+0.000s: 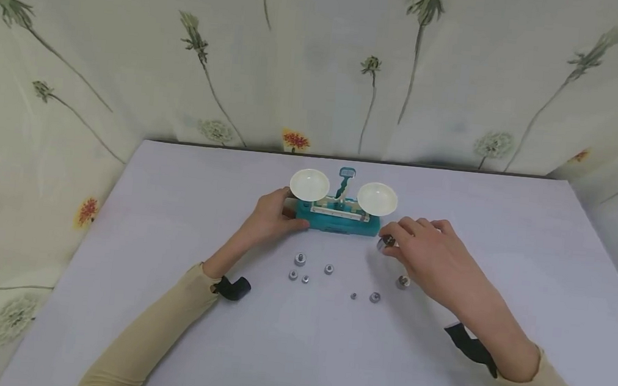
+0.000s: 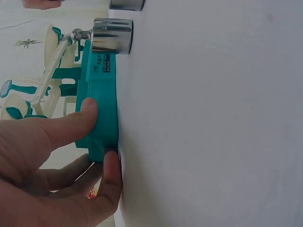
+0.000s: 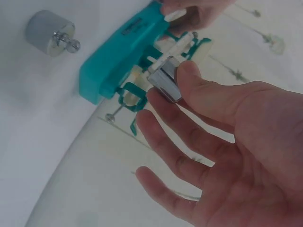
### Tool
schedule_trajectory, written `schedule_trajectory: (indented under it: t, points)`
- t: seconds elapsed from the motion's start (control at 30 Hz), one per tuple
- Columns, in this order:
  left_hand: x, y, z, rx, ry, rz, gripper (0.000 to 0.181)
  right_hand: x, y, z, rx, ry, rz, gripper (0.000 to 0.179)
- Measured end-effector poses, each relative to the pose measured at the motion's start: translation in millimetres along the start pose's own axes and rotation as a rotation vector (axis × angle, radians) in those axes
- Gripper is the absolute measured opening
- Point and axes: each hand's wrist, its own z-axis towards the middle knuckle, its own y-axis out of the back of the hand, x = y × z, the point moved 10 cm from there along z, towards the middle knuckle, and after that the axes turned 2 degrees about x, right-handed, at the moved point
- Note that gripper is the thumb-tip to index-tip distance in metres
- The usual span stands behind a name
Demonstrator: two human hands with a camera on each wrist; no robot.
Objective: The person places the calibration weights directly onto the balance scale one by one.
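Note:
A small teal pan balance (image 1: 337, 225) stands on the white table, its two cream pans, the left pan (image 1: 309, 186) and the right pan (image 1: 377, 199), raised over the base. My left hand (image 1: 274, 217) grips the left end of the base, thumb on the front face and fingers behind and below. Between thumb and index finger of my right hand (image 1: 438, 262) is a shiny cylindrical metal weight (image 3: 164, 79). It is held above the table, just off the balance's right front corner, with the other fingers spread apart.
Several knobbed metal weights of different sizes stand in front of the balance, among them a larger one (image 1: 300, 259) at left, a tiny one (image 1: 353, 296) and one (image 1: 403, 282) below my right hand. A flowered cloth (image 1: 320, 65) hangs behind the table's far edge.

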Motion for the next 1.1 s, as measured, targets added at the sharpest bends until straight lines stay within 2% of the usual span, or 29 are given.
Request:
schedule_trajectory:
  t: [0.3, 0.57, 0.83, 1.1]
  points:
    - [5.6, -1.2, -1.4, 0.015, 0.010, -0.002, 0.069, 1.2, 13.1, -1.1, -0.024, 0.012, 0.004, 0.029]
    - [4.8, 0.1, -0.4, 0.011, 0.006, -0.009, 0.071, -2.4, 30.6, 3.8, -0.058, -0.006, 0.000, 0.031]
    - [1.0, -0.6, -0.1, 0.006, -0.007, -0.004, 0.071, -8.9, 36.5, 6.3, -0.062, -0.015, 0.006, 0.032]
    - [2.8, -0.5, 0.9, 0.006, 0.011, -0.003, 0.072, -11.3, 46.7, 10.9, -0.142, 0.026, 0.009, 0.033]
